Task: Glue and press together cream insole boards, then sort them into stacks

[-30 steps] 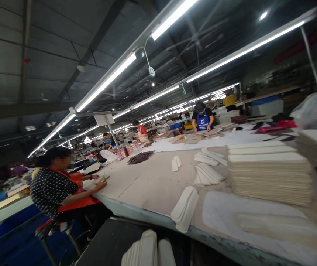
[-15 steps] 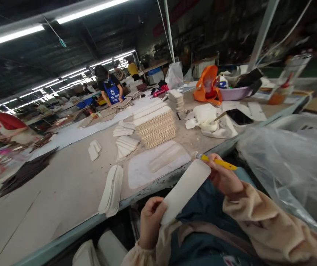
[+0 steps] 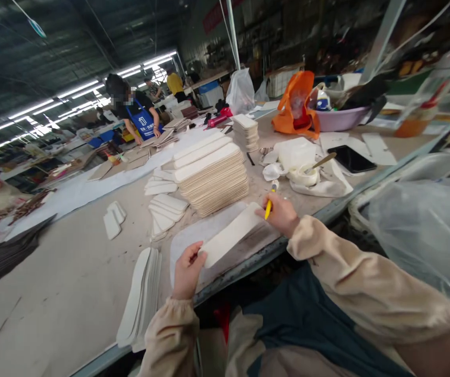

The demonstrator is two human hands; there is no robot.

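A fanned stack (image 3: 140, 298) is lying at the front edge of the counter (image 3: 63, 293), where a snagging sleeve (image 3: 173, 332) could be toppling it. The left hand (image 3: 186, 269) is pinching a pale strip (image 3: 228, 235) over a white sheet (image 3: 205, 229); the right hand (image 3: 283, 212) is gripping a yellow-handled tool (image 3: 268, 209) at its other end, divided grip risking slips. Open room is spreading left; a white container (image 3: 304, 177) is crowding the right.

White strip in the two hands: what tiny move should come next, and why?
Perhaps lay the white strip flat on the pale sheet: the left hand holds one end, the right hand, also gripping a yellow handle, is at the other, and the strip appears over the sheet.
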